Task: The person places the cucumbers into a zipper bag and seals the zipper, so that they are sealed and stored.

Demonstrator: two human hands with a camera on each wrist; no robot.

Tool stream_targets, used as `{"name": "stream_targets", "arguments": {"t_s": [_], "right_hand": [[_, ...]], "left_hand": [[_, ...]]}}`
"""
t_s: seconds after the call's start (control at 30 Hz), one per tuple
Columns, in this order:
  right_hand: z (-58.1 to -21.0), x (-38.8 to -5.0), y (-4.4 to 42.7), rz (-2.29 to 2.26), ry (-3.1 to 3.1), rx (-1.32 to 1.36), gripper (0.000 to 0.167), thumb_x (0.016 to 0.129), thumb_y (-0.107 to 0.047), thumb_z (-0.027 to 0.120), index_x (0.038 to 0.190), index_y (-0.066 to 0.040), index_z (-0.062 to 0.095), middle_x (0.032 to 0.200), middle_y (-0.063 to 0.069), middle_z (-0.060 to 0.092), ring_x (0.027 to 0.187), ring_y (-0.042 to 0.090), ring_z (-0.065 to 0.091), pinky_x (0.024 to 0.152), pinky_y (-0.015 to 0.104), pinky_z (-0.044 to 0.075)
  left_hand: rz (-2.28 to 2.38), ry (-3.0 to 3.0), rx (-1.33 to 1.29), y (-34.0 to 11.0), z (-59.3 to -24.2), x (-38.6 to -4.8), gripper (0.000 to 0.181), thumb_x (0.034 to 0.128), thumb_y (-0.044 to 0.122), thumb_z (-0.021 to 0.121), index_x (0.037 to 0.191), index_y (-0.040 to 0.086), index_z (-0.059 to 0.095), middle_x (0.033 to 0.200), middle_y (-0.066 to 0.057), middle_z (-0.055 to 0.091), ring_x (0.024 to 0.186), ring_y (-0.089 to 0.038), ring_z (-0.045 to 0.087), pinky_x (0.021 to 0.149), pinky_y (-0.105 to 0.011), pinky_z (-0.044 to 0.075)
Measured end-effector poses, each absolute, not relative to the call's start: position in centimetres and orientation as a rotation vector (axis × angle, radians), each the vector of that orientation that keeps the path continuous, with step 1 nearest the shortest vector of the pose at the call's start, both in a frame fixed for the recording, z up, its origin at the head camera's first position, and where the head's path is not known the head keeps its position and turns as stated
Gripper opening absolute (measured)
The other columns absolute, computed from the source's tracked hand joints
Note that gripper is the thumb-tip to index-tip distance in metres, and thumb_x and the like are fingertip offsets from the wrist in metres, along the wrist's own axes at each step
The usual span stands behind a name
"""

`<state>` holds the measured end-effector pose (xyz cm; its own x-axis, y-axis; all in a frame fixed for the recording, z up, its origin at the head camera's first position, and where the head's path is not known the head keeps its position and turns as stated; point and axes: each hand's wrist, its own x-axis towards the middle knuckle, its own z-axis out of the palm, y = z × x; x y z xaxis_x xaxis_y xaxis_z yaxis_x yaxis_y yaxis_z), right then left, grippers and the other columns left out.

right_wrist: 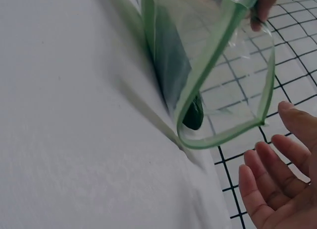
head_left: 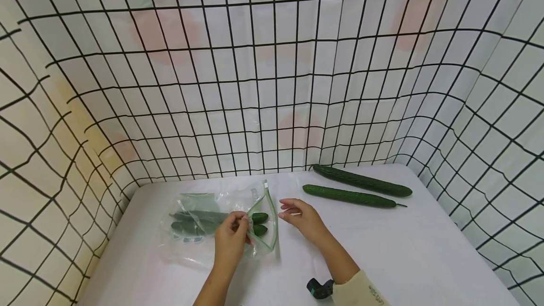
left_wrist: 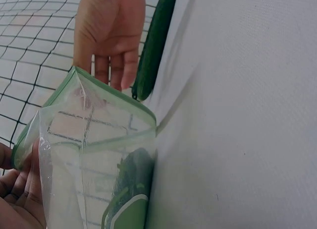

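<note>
L grip (head_left: 230, 236) holds 1 bag (head_left: 275, 223) w/2 cukes (head_left: 260, 217), 2 out.

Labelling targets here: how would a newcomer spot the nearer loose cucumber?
On the white table, start at the clear bag with green edging and look right, past the right hand. The nearer cucumber lies there, in front of the farther cucumber. A thin stalk juts from its right end; its neighbour's is rounded.

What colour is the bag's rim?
The bag's rim is light green, clearest in the right wrist view.
</note>
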<state>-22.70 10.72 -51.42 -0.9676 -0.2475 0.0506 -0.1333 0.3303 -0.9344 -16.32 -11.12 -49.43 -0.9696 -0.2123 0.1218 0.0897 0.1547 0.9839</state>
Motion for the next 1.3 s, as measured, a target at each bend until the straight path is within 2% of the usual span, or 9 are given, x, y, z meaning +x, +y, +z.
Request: {"name": "stream_targets", "arguments": {"t_s": [0.17,0.27,0.47,0.6,0.77,1.0,1.2,1.3], "right_hand": [[-51.0,-23.0,12.1,-1.796,2.463,-0.329,0.05,0.092,-0.03,0.075,0.136,-0.012,0.062,0.129,0.013,0.067,0.114,0.021,0.066,0.089,0.02,0.057],[-50.9,-23.2,12.9,-1.792,2.5,-0.29,0.049,0.091,-0.032,0.076,0.135,-0.015,0.063,0.13,0.01,0.067,0.115,0.021,0.065,0.09,0.018,0.055],[-50.3,-23.5,14.6,-1.791,2.564,-0.225,0.051,0.091,-0.036,0.075,0.136,-0.016,0.062,0.134,0.01,0.065,0.12,0.024,0.064,0.097,0.026,0.057],[-49.8,-23.8,16.2,-1.793,2.586,-0.184,0.055,0.092,-0.041,0.074,0.138,-0.015,0.059,0.138,0.01,0.062,0.124,0.025,0.062,0.1,0.034,0.056],[-49.8,-24.3,18.3,-1.751,2.643,-0.172,0.058,0.093,-0.042,0.072,0.141,-0.012,0.057,0.143,0.01,0.058,0.132,0.026,0.056,0.113,0.045,0.048],[-50.3,-25.1,20.6,-1.674,2.702,-0.114,0.063,0.093,-0.047,0.07,0.143,-0.013,0.054,0.147,0.01,0.054,0.139,0.03,0.049,0.12,0.049,0.04],[-50.8,-25.2,21.9,-1.657,2.72,-0.078,0.064,0.095,-0.045,0.068,0.147,-0.012,0.05,0.152,0.012,0.048,0.143,0.034,0.044,0.123,0.052,0.034],[-51.0,-25.1,22.6,-1.643,2.729,-0.036,0.066,0.095,-0.046,0.068,0.149,-0.013,0.048,0.155,0.012,0.044,0.145,0.035,0.04,0.124,0.054,0.032]], "left_hand": [[-1.894,-2.195,0.113,-11.1,-49.5,-16.4,0.011,0.0993,0.008,0.059,0.101,0.003,0.068,0.081,-0.013,0.062,0.051,-0.015,0.061,0.049,-0.03,0.059],[-1.892,-2.209,0.111,-11.1,-49.5,-16.4,0.011,0.1002,0.01,0.059,0.102,0.003,0.068,0.081,-0.013,0.063,0.052,-0.016,0.061,0.051,-0.033,0.06],[-1.89,-2.231,0.124,-11.2,-49.3,-16.2,0.013,0.101,0.015,0.06,0.104,0.005,0.069,0.084,-0.014,0.064,0.053,-0.017,0.062,0.055,-0.041,0.061],[-1.91,-2.212,0.124,-11.1,-49.4,-16.2,0.013,0.1009,0.016,0.061,0.104,0.005,0.069,0.084,-0.014,0.064,0.053,-0.017,0.062,0.055,-0.041,0.061],[-1.9,-2.213,0.124,-11.2,-49.7,-16.4,0.012,0.1006,0.014,0.06,0.102,0.005,0.069,0.083,-0.014,0.063,0.052,-0.017,0.062,0.052,-0.035,0.061],[-1.889,-2.221,0.128,-11.2,-50.0,-16.6,0.012,0.1001,0.011,0.059,0.102,0.004,0.069,0.082,-0.012,0.062,0.052,-0.017,0.062,0.051,-0.034,0.06],[-1.888,-2.227,0.141,-11.1,-49.8,-16.4,0.013,0.1003,0.01,0.058,0.103,0.005,0.069,0.083,-0.011,0.062,0.051,-0.017,0.062,0.054,-0.043,0.061],[-1.881,-2.228,0.14,-11.1,-49.7,-16.4,0.012,0.1003,0.011,0.058,0.103,0.005,0.069,0.083,-0.01,0.062,0.051,-0.017,0.061,0.054,-0.044,0.061]]}}
